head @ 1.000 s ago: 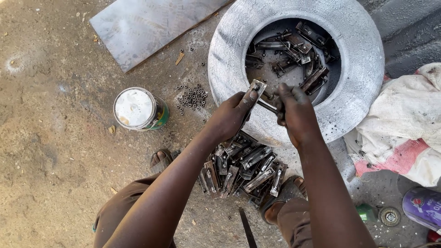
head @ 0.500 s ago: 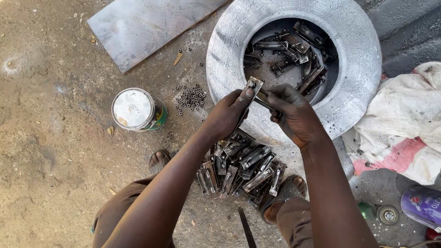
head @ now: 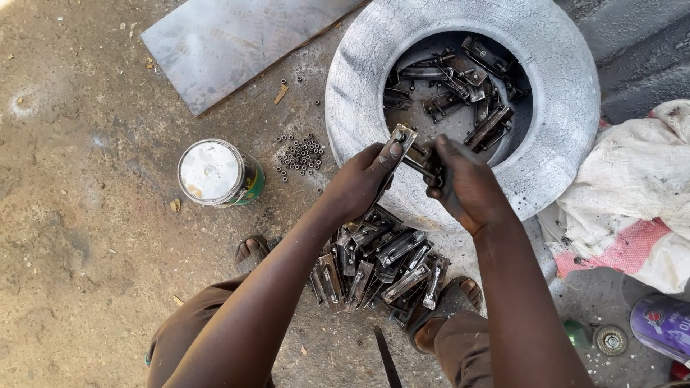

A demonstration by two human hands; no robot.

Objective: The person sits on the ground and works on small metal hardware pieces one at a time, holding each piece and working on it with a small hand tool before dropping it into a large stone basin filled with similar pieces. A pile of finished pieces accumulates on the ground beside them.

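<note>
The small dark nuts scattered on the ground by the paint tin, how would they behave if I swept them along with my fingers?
The nuts look metal, so probably stiff and dense for their size. Lying loose, they would likely scatter rather than move together. The rough dirt ground may stop them rolling far.

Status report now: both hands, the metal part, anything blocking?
Left hand grips flat metal bracket. Right hand closed on a dark tool at the bracket. Both over white tyre rim. Nothing blocking; bracket pile lies below.
</note>
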